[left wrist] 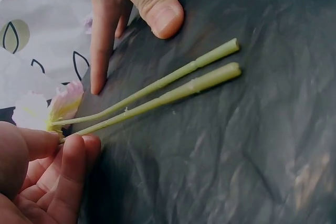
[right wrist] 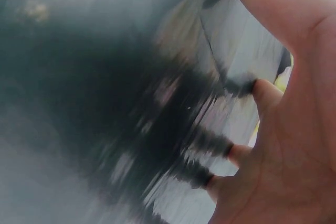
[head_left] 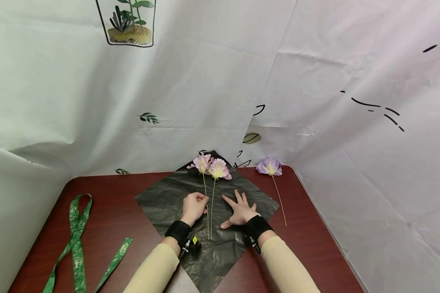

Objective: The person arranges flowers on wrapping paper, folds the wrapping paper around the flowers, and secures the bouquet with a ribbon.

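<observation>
Two pink artificial flowers lie side by side on a black sheet of wrapping paper (head_left: 161, 199), set as a diamond on the table. My left hand (head_left: 194, 207) pinches the stem of the left pink flower (head_left: 202, 162) between thumb and fingertips. Just beside it, the right pink flower (head_left: 219, 169) has its stem running nearly parallel. In the left wrist view the two green stem ends (left wrist: 218, 78) rest close together over the paper. With fingers spread, my right hand (head_left: 240, 212) rests on the paper to the right of the stems, fingertips touching the sheet.
A purple flower (head_left: 269, 167) lies at the table's back right, its stem pointing toward me. On the left, a green printed ribbon (head_left: 77, 236) lies looped, with another ribbon end (head_left: 115, 260) nearby. White printed cloth (head_left: 205, 81) hangs behind the red-brown table (head_left: 132, 185).
</observation>
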Tool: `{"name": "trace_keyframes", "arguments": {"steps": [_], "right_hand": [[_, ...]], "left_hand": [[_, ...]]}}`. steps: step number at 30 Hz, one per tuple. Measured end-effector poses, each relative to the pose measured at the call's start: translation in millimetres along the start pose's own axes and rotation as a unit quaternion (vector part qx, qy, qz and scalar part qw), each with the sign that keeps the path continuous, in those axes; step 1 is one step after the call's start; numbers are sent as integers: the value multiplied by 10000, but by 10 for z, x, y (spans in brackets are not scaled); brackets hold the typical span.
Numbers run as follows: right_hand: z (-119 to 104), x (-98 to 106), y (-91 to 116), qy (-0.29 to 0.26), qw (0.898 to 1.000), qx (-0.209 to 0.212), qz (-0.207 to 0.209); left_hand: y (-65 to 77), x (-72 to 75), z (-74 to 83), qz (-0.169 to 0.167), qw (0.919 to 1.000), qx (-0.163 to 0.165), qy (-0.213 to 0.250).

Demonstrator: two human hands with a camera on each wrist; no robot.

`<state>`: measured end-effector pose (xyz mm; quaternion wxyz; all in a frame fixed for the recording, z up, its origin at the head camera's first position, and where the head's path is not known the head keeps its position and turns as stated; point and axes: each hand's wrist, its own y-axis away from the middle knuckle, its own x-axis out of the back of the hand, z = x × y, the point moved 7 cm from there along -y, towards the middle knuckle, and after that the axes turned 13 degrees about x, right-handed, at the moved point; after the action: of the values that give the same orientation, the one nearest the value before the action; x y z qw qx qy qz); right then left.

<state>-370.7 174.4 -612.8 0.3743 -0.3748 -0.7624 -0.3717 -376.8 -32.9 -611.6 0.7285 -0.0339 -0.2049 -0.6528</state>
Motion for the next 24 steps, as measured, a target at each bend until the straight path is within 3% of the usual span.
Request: {"name": "trace_keyframes", "arguments": {"steps": [16,24], "right_hand": [[135,-78,-117,-30,10000,-37,76],[35,-38,-14,-50,10000,-76,-25]], "left_hand": [[-12,-14,-14,-274,9995,84,159],[1,-12,-69,-334,9992,108,198]]}}
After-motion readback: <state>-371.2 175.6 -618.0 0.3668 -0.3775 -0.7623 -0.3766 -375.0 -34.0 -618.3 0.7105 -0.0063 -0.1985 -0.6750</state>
